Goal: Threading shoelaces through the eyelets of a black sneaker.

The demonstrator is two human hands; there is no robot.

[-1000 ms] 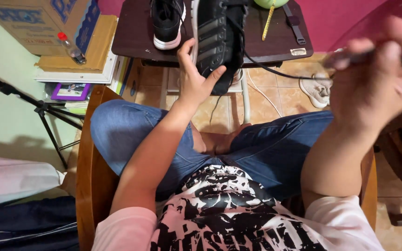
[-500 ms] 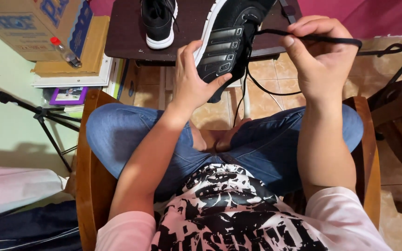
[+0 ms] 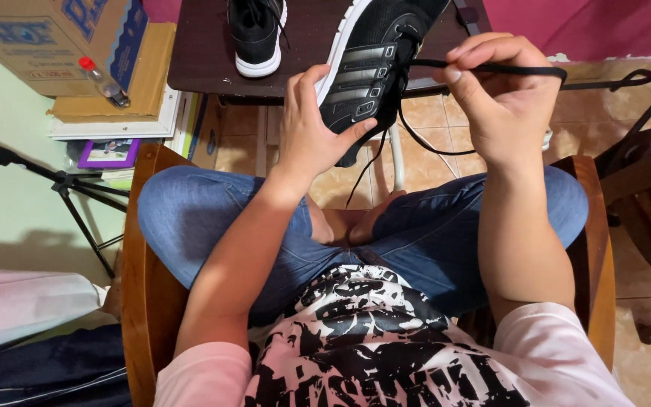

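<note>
My left hand grips a black sneaker with grey side stripes and a white sole edge, holding it up in front of me over my crossed legs. My right hand pinches the sneaker's black shoelace, which stretches taut to the right from the shoe. Loose lace ends dangle below the shoe toward my jeans. A second matching black sneaker stands on the dark table beyond.
I sit cross-legged in a wooden chair. A cardboard box with a small bottle lies at the upper left, above a tripod. Another dark chair stands at the right. Tiled floor lies below.
My right hand came in from the far right toward the shoe, bringing the lace with it. The sneaker in my left hand tilted and rose slightly.
</note>
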